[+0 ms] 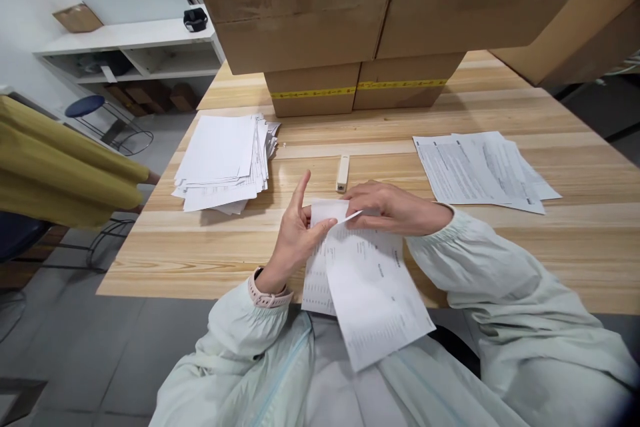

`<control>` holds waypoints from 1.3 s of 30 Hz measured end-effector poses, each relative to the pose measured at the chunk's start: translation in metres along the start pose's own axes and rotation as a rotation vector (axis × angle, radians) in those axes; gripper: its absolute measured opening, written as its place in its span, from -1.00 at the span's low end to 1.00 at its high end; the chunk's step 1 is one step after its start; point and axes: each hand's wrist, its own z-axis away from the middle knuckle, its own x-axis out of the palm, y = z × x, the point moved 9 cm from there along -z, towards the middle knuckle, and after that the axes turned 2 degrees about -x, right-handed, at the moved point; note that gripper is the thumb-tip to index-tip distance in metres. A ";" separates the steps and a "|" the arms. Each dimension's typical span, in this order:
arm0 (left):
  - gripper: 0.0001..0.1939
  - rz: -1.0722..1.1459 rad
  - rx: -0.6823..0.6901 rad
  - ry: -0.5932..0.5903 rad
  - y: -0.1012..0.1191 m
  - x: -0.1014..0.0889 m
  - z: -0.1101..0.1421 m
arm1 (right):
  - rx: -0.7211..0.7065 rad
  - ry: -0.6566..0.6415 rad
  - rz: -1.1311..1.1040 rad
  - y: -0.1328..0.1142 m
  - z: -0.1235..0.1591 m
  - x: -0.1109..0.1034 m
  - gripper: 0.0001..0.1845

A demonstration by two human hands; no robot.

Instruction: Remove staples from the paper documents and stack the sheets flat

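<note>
Printed paper sheets [375, 287] hang over the table's front edge, held between my two hands. My left hand [297, 230] grips their upper left part, thumb on top and index finger raised. At the top edge, my right hand [377, 205] pinches the paper, which bends up there; its fingertips are partly hidden. A small off-white stick-shaped device [343, 173] lies just beyond my hands. To the left sits a thick, uneven stack of papers [217, 153]. On the right, several printed sheets [480, 170] lie fanned out.
Large cardboard boxes [310, 7] are stacked at the back of the wooden table [165, 260], the lower ones with yellow tape. Another box [575, 33] stands at the right. A person in yellow clothing [60, 160] and a blue stool [85, 105] are at the left.
</note>
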 end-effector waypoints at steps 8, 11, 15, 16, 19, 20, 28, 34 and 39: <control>-0.48 0.197 -0.135 0.045 -0.035 -0.004 0.007 | 0.141 0.072 0.003 0.027 -0.002 0.011 -0.69; -0.55 0.192 -0.221 -0.039 -0.049 0.005 0.012 | 0.141 0.109 0.053 0.027 -0.003 0.008 -0.76; -0.59 0.169 -0.106 0.140 -0.037 -0.017 0.012 | 0.214 0.509 -0.019 0.030 0.019 -0.025 -0.49; -0.60 0.152 -0.035 0.204 -0.029 -0.026 0.013 | 0.236 0.608 -0.090 0.032 0.029 -0.031 -0.34; -0.63 0.063 0.177 0.331 0.000 -0.042 0.018 | 0.278 0.621 -0.397 0.034 0.045 -0.017 -0.30; -0.63 0.032 0.224 0.337 0.008 -0.042 0.019 | 0.295 0.580 -0.477 0.032 0.047 -0.006 -0.40; -0.63 0.001 0.218 0.238 0.005 -0.032 0.017 | 0.441 0.694 -0.630 0.041 0.067 0.048 -0.69; -0.60 0.041 0.113 0.245 -0.001 -0.030 0.019 | 0.479 0.680 -0.621 0.037 0.071 0.044 -0.63; -0.56 0.072 -0.107 0.127 -0.023 -0.023 0.017 | 0.658 0.546 -0.734 0.043 0.087 0.063 -0.47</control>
